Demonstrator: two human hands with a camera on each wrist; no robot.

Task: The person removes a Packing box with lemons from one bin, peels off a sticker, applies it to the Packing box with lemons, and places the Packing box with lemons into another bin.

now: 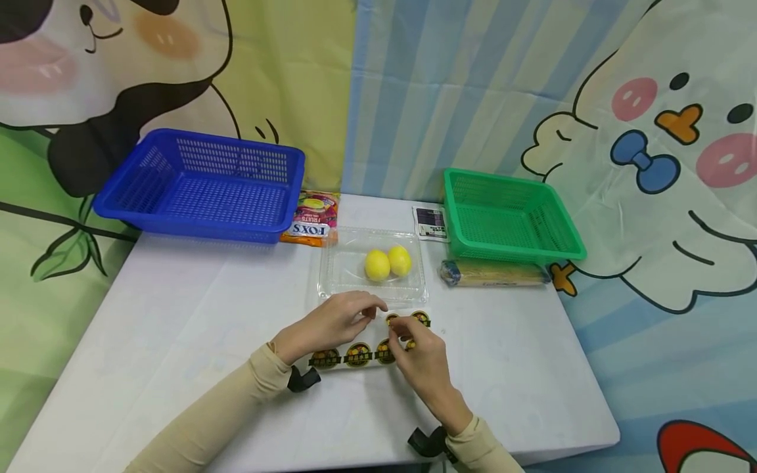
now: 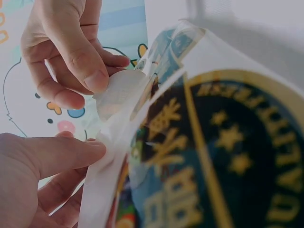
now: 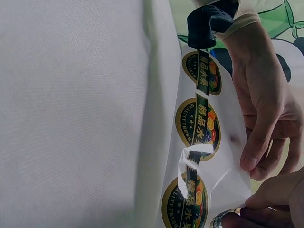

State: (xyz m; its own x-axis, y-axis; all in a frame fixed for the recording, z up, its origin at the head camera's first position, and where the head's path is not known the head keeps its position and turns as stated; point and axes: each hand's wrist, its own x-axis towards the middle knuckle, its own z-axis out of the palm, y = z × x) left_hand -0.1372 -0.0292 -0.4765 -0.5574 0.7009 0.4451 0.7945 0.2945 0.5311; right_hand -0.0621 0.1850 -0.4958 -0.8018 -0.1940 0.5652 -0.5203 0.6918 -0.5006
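Observation:
A white sheet of round black-and-gold stickers (image 1: 358, 355) lies under both hands, its upper edge lifted and bent in the left wrist view. My left hand (image 1: 340, 323) pinches that edge between thumb and fingers. Beside it, my right hand (image 1: 421, 361) pinches a round sticker (image 2: 118, 92), its pale back partly raised from the sheet. In the right wrist view, a row of stickers (image 3: 198, 122) runs along the sheet's near side. Just beyond the hands stands a clear plastic tray (image 1: 343, 263) with two yellow lemons (image 1: 377, 265) in it.
At the back left is a blue basket (image 1: 230, 202), with a candy bag (image 1: 310, 220) at its side. A green basket (image 1: 503, 226) stands back right, near a black-and-white packet (image 1: 430, 223) and a long pack of noodles (image 1: 497, 272). Cartoon curtains hang behind the white table (image 1: 520, 348).

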